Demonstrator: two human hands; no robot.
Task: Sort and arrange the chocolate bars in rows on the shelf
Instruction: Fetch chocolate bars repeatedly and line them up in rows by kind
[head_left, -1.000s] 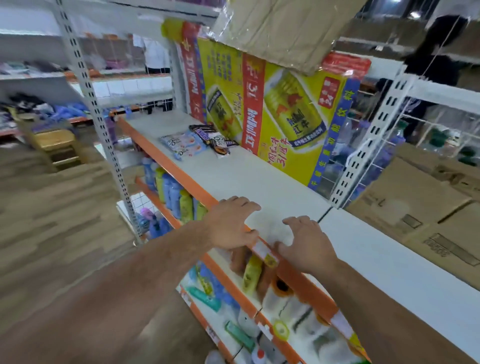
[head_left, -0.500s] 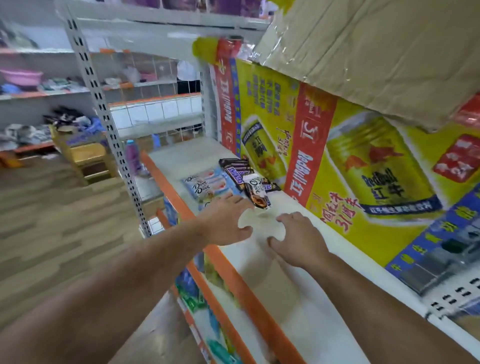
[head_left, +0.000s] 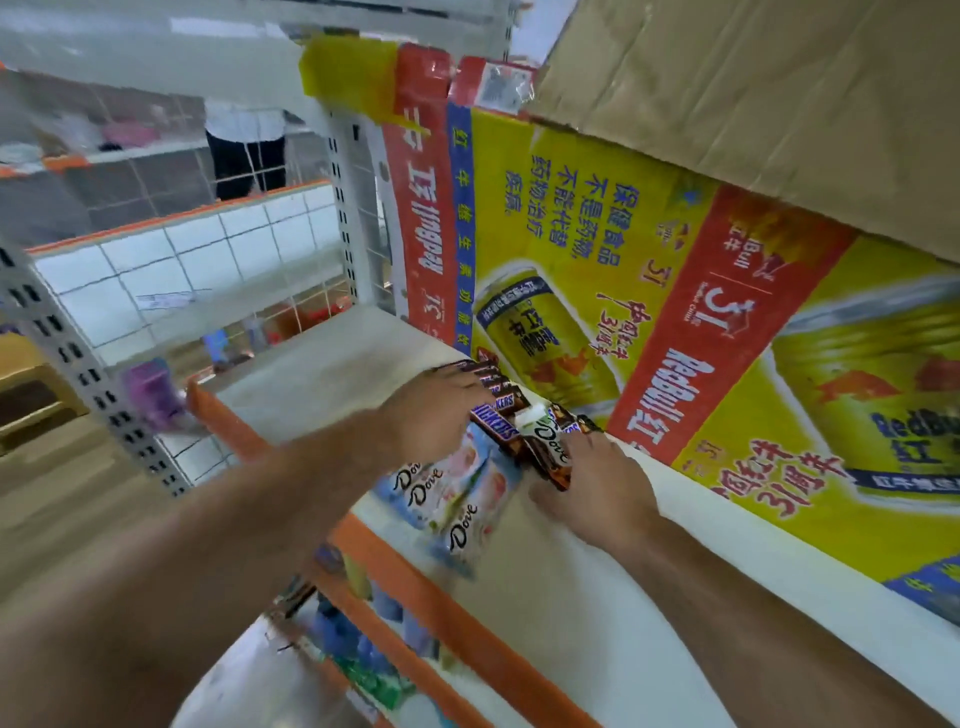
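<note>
The left hand lies palm down over the pile of chocolate bars, its fingers curled onto the Snickers bars; whether they actually pinch a bar or only rest on top, I cannot tell, since the fingertips are hidden behind the hand. The right hand lies flat on the shelf just right of the pile, fingers spread and not closed on anything; its thumb and forefinger touch the near end of the brown Dove bar, which lies slantwise on top of other dark bars. Left of that bar and under the left wrist lie the pale Dove bars, several overlapping, light blue and pink, reaching almost to the orange edge of the shelf; the Snickers bars lie behind them, stacked unevenly toward the back. The whole pile sits on the white shelf close to the Red Bull carton, yellow and red, which stands along the back; a brown cardboard sheet overhangs it from above. Below the orange edge, blurred bottles fill the lower shelf; at the left stands a perforated upright, with a purple bottle beside it.
</note>
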